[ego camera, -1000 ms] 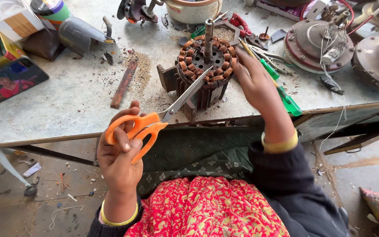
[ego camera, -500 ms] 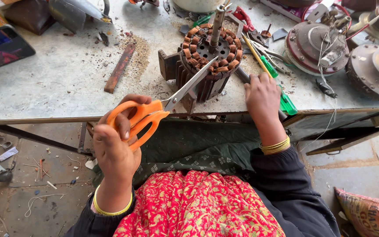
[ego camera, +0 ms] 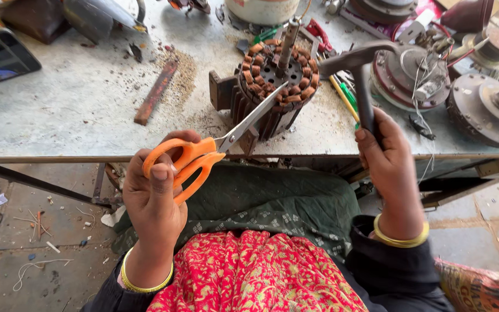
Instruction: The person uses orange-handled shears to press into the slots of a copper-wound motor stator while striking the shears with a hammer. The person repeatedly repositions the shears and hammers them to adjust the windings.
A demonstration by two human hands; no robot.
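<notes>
Since half a second ago, the right hand (ego camera: 391,167) has left the bench and now grips a dark-handled metal hammer (ego camera: 360,78), head raised beside the copper-wound round motor stator (ego camera: 275,81). Left hand (ego camera: 157,196), fingers clamped through the orange-handled steel scissors (ego camera: 203,156), keeps their blades slanting up-right into the windings on the grey worktable (ego camera: 76,110).

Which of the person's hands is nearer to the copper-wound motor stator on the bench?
Right, though only slightly. The right hand grips a hammer just right of the stator. The left hand holds orange scissors below-left, off the bench.
</notes>
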